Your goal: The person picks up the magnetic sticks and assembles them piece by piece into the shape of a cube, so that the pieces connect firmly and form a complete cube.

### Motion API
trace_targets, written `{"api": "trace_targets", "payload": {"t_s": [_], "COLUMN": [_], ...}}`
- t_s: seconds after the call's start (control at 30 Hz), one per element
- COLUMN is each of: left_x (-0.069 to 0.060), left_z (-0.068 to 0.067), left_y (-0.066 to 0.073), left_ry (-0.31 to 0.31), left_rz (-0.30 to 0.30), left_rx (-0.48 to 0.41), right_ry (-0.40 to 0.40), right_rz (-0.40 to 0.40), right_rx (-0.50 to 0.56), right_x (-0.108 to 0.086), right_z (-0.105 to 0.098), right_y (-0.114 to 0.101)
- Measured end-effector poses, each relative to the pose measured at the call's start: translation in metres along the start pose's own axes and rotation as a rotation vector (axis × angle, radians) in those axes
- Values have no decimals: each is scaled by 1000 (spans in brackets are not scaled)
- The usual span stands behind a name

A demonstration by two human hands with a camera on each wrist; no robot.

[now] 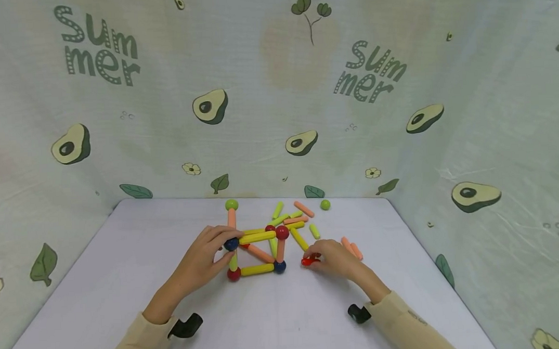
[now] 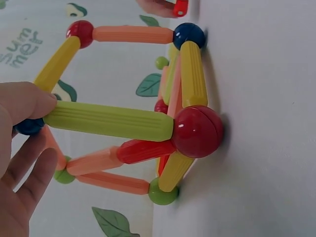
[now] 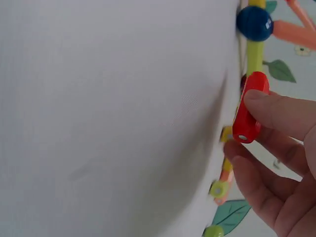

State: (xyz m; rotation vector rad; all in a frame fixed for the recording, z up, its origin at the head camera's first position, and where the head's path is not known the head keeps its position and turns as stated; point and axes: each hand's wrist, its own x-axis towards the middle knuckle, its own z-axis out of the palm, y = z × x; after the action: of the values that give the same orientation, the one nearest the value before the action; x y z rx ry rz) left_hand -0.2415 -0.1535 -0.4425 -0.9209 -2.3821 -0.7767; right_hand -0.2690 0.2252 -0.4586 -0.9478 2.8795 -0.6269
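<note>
A frame built from coloured magnetic sticks and balls stands mid-table. My left hand (image 1: 203, 253) holds it by a dark blue ball (image 2: 30, 126) at an upper corner, thumb and fingers on either side. From that ball a lime stick (image 2: 111, 121) runs down to a red ball (image 2: 195, 131) on the table. A yellow stick (image 1: 258, 237) leads across to another red ball (image 1: 282, 232). To the right of the frame, my right hand (image 1: 337, 258) pinches a red stick (image 3: 251, 108) between thumb and fingers, apart from the frame and just above the table.
Behind and right of the frame lie several loose sticks, among them a yellow stick (image 1: 299, 240) and a lime stick (image 1: 315, 231). A green ball (image 1: 325, 204) sits near the back edge. Orange sticks (image 1: 353, 248) lie beyond my right hand. Patterned cloth (image 1: 257, 92) encloses the table.
</note>
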Motion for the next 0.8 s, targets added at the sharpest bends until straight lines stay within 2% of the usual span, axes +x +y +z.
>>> {"api": "trace_targets", "payload": {"t_s": [0.2, 0.33, 0.57, 0.8], "left_x": [0, -1, -2, -3], "left_z": [0, 1, 3, 5], "left_y": [1, 1, 3, 0], "left_ry": [7, 13, 4, 29], "left_rz": [13, -1, -56, -63], "left_rx": [-41, -55, -79, -136], "right_ry": [38, 80, 195, 237], "right_rz": [-81, -72, -15, 5], "right_rx": [232, 335, 397, 464], "right_x": [-1, 5, 22, 38], "right_z": [-1, 6, 19, 30], "right_y": [-35, -59, -90, -110]}}
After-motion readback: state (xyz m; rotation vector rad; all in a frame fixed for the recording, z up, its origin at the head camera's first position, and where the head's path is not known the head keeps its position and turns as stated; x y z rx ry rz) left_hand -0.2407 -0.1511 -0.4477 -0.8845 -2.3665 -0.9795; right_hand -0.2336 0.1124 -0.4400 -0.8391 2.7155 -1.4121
